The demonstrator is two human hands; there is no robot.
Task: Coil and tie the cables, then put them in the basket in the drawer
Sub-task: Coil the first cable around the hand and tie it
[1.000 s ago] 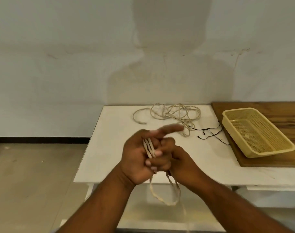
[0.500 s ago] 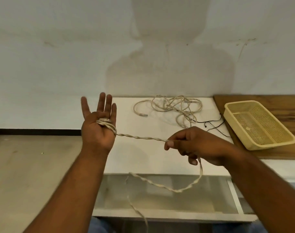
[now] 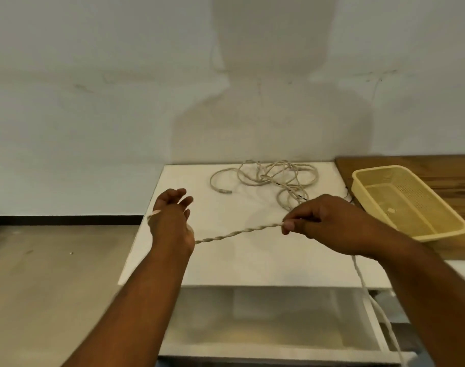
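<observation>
The left hand (image 3: 171,223) has rolled over since half a second ago, so its back now faces the camera where the palm did, and one turn of the twisted cable (image 3: 239,231) lies round it. Its fingers are loosely spread, not closed on anything. The right hand (image 3: 332,225) pinches the same cable between thumb and forefinger. The stretch between the two hands is drawn fairly straight above the bench (image 3: 226,263), and the free tail drops from the right hand across the open drawer (image 3: 279,352).

The cable looks light and limp, with a springy twist likely to unwind if let slack. Holding it close to the wrapping hand should keep each turn snug.

A second, loose cable (image 3: 268,178) lies heaped at the back of the bench. The yellow basket (image 3: 435,234) sits to the right on a wooden top, not in the drawer. The hanging tail could snag on the drawer's front edge, but the open air to the left gives room to swing.
</observation>
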